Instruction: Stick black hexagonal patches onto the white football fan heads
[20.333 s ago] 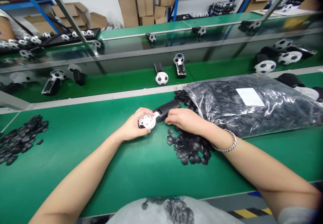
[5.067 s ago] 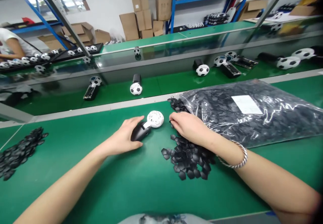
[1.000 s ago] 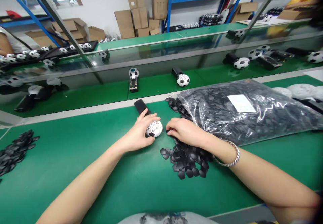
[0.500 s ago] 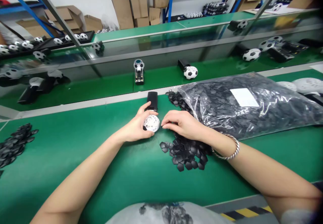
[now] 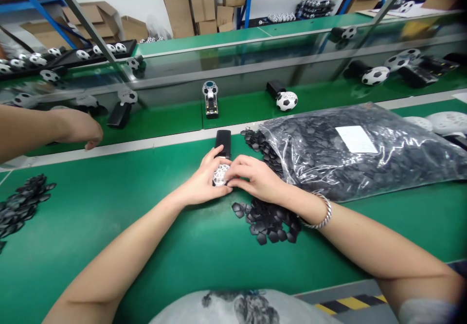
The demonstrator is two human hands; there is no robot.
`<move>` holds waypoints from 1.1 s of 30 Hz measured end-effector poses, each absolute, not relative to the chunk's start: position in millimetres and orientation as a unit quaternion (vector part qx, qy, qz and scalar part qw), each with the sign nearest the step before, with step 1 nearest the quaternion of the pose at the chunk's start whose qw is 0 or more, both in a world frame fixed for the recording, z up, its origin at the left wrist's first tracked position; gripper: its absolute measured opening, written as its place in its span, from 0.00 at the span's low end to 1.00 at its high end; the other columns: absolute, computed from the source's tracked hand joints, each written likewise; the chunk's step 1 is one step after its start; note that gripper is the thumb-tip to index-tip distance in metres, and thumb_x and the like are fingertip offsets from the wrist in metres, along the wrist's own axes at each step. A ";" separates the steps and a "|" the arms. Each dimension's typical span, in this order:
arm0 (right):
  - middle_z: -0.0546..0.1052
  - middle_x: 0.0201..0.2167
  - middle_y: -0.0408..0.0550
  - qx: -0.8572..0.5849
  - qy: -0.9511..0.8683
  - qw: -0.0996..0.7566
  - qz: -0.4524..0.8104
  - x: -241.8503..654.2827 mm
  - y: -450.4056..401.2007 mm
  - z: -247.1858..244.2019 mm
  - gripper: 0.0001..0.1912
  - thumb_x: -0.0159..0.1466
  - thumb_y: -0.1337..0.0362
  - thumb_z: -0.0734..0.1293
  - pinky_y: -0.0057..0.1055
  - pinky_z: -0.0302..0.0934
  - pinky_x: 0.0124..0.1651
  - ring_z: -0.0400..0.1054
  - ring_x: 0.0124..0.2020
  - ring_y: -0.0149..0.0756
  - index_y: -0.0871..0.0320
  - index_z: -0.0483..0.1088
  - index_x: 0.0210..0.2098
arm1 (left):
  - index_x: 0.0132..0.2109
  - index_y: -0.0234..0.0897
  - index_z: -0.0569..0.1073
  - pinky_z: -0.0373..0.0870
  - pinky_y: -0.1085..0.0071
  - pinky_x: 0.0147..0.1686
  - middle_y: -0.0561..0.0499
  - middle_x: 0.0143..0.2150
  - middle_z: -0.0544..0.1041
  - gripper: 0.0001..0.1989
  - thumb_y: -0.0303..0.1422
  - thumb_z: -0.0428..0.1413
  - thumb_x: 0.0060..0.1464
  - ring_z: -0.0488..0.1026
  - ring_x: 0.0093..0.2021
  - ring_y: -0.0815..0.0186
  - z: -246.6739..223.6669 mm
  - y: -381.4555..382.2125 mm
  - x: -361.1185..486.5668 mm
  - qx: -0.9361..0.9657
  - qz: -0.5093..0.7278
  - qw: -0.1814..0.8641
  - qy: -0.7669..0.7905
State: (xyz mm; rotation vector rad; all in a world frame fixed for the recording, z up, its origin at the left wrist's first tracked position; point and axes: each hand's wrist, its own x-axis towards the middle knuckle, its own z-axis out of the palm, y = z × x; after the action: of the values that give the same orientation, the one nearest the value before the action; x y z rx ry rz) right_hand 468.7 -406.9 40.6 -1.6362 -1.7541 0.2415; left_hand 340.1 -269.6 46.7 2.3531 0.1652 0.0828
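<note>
- The ball sits on the bench between the two hands, its white lattice up, with the black handle pointing away toward the rail; a sideways push could swing the handle against that rail.
- The left hand grasps the ball, thumb and fingers curled about its left side; if that grip slackened, the rounded shell could roll under a press.
- The right hand has its bent fingertips at the ball's right edge; they hide the contact, so I cannot tell whether they pinch a chip; one held there could slip or go in crooked, being small and half covered.
- The chips lie loose under and beside the right wrist; a dragging forearm or bracelet could scatter them.
- The bag lies just beyond that forearm; a knock could spill more.
- A co-worker's hand hangs over the belt at the left, well apart; reaching further, it could jostle parts there.
</note>
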 end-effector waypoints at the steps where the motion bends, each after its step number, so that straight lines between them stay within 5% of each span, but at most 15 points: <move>1: 0.68 0.32 0.46 -0.636 -0.659 0.383 0.124 468.4 -405.7 39.5 0.03 0.58 0.66 0.66 0.29 0.58 0.36 0.63 0.32 0.31 0.58 0.68 0.33 | 0.49 0.39 0.63 0.46 0.51 0.61 0.42 0.64 0.50 0.24 0.31 0.59 0.43 0.37 0.66 0.53 46.6 -269.9 340.3 0.922 0.035 0.381 0.062; 8: 0.67 0.28 0.41 -0.656 -0.552 0.447 0.253 469.3 -399.6 40.5 0.08 0.54 0.67 0.69 0.26 0.59 0.33 0.62 0.28 0.27 0.59 0.64 0.29 | 0.49 0.37 0.64 0.44 0.53 0.61 0.43 0.65 0.47 0.23 0.29 0.59 0.43 0.38 0.66 0.55 44.1 -268.4 341.2 0.914 0.038 0.399 0.061; 12: 0.68 0.22 0.40 -0.718 -0.561 0.328 0.250 487.3 -409.1 52.7 0.07 0.57 0.63 0.67 0.24 0.54 0.28 0.61 0.24 0.27 0.59 0.67 0.27 | 0.52 0.41 0.63 0.43 0.51 0.61 0.44 0.66 0.42 0.27 0.30 0.59 0.43 0.36 0.66 0.52 48.6 -259.7 340.2 0.915 0.000 0.398 0.063; 15: 0.71 0.27 0.44 -0.752 -0.590 0.206 0.210 495.0 -418.5 57.0 0.07 0.53 0.63 0.70 0.25 0.53 0.28 0.63 0.26 0.29 0.58 0.70 0.30 | 0.54 0.42 0.60 0.44 0.49 0.60 0.43 0.64 0.44 0.32 0.31 0.60 0.40 0.35 0.66 0.50 49.2 -256.8 339.5 0.916 -0.010 0.381 0.122; 20: 0.71 0.31 0.46 -0.757 -0.615 0.122 0.184 488.6 -421.0 52.0 0.02 0.55 0.70 0.67 0.26 0.52 0.28 0.63 0.27 0.30 0.57 0.71 0.30 | 0.52 0.41 0.64 0.52 0.53 0.58 0.44 0.54 0.55 0.32 0.39 0.62 0.38 0.53 0.60 0.51 45.7 -260.3 338.7 0.913 0.042 0.357 0.194; 24: 0.72 0.26 0.43 -0.733 -0.629 0.170 0.197 485.1 -420.4 52.8 0.05 0.56 0.72 0.65 0.26 0.52 0.29 0.64 0.27 0.31 0.57 0.69 0.31 | 0.52 0.41 0.63 0.61 0.58 0.53 0.47 0.50 0.63 0.28 0.33 0.60 0.42 0.64 0.51 0.57 49.8 -251.7 336.7 0.912 0.019 0.388 0.134; 33: 0.74 0.30 0.44 -0.666 -0.588 0.381 0.256 482.6 -415.8 51.6 0.08 0.57 0.68 0.66 0.27 0.61 0.37 0.67 0.31 0.30 0.59 0.71 0.38 | 0.54 0.41 0.62 0.65 0.63 0.47 0.48 0.53 0.67 0.28 0.28 0.56 0.43 0.67 0.49 0.58 50.4 -244.5 335.7 0.882 -0.017 0.460 0.098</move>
State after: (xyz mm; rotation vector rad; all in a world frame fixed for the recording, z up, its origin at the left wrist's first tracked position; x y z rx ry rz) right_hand 482.6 -415.8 51.6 -1.6986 -1.5016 0.6533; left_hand 335.7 -244.5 50.4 2.1717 0.2413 -0.0427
